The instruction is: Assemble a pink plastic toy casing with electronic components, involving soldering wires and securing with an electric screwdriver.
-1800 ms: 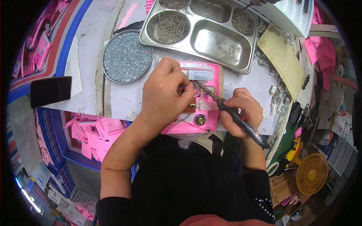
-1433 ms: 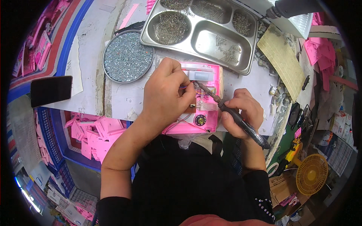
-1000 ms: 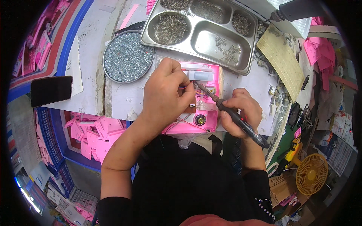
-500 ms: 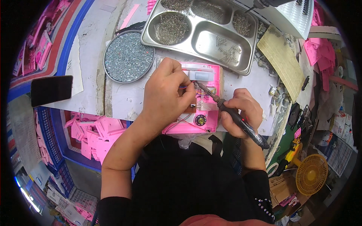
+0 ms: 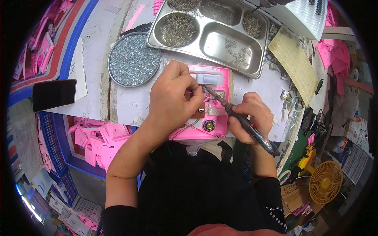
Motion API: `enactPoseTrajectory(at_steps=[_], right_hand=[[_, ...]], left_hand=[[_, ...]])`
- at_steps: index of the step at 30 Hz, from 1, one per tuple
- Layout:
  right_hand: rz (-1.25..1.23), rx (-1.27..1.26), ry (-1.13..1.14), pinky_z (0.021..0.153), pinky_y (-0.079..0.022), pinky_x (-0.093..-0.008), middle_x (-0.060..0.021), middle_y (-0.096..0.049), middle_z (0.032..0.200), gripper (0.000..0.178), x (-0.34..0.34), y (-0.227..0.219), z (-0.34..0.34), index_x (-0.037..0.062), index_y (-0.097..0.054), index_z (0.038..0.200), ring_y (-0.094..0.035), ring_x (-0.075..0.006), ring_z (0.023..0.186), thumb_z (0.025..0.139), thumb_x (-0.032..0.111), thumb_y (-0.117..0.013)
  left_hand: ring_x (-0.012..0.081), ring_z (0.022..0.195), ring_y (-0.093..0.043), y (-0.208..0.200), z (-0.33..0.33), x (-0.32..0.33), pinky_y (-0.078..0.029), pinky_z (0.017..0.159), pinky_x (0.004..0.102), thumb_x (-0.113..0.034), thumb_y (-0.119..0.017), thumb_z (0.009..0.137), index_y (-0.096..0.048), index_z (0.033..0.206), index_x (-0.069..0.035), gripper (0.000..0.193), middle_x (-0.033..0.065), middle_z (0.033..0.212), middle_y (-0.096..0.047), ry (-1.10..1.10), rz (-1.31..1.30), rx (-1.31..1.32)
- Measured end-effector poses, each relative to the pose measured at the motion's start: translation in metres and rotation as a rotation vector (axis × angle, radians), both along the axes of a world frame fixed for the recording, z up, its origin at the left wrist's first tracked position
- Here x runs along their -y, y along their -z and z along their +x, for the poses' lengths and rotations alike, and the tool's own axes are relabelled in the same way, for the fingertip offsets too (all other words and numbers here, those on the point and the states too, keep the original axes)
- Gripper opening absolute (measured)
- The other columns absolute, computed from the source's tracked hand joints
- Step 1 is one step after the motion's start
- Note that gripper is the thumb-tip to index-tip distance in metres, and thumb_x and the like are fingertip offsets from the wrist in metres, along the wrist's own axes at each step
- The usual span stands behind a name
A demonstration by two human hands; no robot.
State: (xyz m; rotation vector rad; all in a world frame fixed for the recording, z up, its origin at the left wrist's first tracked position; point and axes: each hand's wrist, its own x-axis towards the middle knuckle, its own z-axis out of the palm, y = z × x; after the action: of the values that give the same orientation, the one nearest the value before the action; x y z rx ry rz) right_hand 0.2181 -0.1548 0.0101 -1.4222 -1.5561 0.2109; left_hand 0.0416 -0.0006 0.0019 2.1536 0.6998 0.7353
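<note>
In front of me lies an open pink plastic housing [image 5: 223, 78] with a round speaker [image 5: 209, 125], a pale translucent part [image 5: 209, 79], a small brown circuit board [image 5: 200, 113] and thin wires inside. My right hand [image 5: 252, 118] grips a black soldering iron [image 5: 252, 129], which slants up and left into the housing. Its tip is close to the left hand's fingertips. My left hand [image 5: 173, 92] hangs over the housing's left side, thumb and index finger pinched on a thin wire [image 5: 190, 91]. The palm and fingers hide that side of the housing.
A metal compartment tray [image 5: 204, 51] of small screws stands behind the housing. To its left is a round dish [image 5: 135, 59] of screws. A black phone [image 5: 54, 94] lies far left, a tan board [image 5: 293, 59] right. Pink parts [image 5: 102, 137] fill a blue crate below.
The soldering iron and my right hand have shifted slightly left, its tip staying near the left fingertips. My left hand has hardly moved.
</note>
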Motion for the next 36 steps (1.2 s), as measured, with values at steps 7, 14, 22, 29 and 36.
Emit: enactPoseTrajectory(at_steps=[7,14,22,29,36], right_hand=[[0.002,0.004,0.007,0.061,-0.048,-0.0365,-0.0066,-0.064,0.07,0.028,0.0,-0.001,0.0,0.0059,-0.067,0.093,-0.054,-0.0256,0.055,0.068,0.004,-0.079],[-0.014,0.024,0.023,0.065,-0.05,-0.0375,-0.0055,-0.059,0.066,0.028,0.002,0.001,0.0,0.0081,-0.067,0.094,-0.055,-0.027,0.056,0.069,0.007,-0.08],[-0.011,0.0,0.024,0.065,-0.049,-0.0374,-0.0048,-0.058,0.065,0.027,0.001,0.0,0.0,0.0086,-0.067,0.093,-0.054,-0.0263,0.055,0.069,0.008,-0.08],[0.01,-0.004,0.021,0.062,-0.047,-0.0379,-0.0059,-0.058,0.065,0.025,0.009,-0.001,0.002,0.006,-0.067,0.094,-0.052,-0.0253,0.055,0.072,0.008,-0.079],[0.053,-0.035,0.041,0.059,-0.043,-0.0366,-0.0057,-0.057,0.064,0.023,0.02,-0.005,0.004,0.0016,-0.066,0.094,-0.049,-0.0227,0.052,0.074,0.005,-0.076]], left_hand=[[0.0289,0.076,-0.059,0.002,0.001,0.001,-0.049,0.065,0.0406,-0.006,-0.076,0.071,-0.064,0.073,-0.001,0.013,0.0112,0.088,-0.055,-0.011,0.015,0.01],[0.0279,0.075,-0.059,0.002,0.001,0.002,-0.049,0.064,0.0399,-0.006,-0.076,0.071,-0.064,0.073,-0.002,0.013,0.0109,0.089,-0.055,-0.02,0.018,0.019],[0.0273,0.074,-0.059,0.004,0.002,0.004,-0.05,0.063,0.0396,-0.005,-0.076,0.072,-0.062,0.073,-0.002,0.014,0.0109,0.09,-0.055,-0.028,0.048,0.024],[0.0271,0.074,-0.059,0.005,0.003,0.005,-0.05,0.062,0.0393,-0.005,-0.076,0.072,-0.062,0.073,-0.002,0.014,0.0109,0.091,-0.055,-0.036,0.082,0.037],[0.0265,0.073,-0.059,0.005,0.003,0.006,-0.05,0.062,0.0386,-0.005,-0.076,0.071,-0.062,0.073,-0.002,0.015,0.0107,0.09,-0.055,-0.043,0.07,0.019]])
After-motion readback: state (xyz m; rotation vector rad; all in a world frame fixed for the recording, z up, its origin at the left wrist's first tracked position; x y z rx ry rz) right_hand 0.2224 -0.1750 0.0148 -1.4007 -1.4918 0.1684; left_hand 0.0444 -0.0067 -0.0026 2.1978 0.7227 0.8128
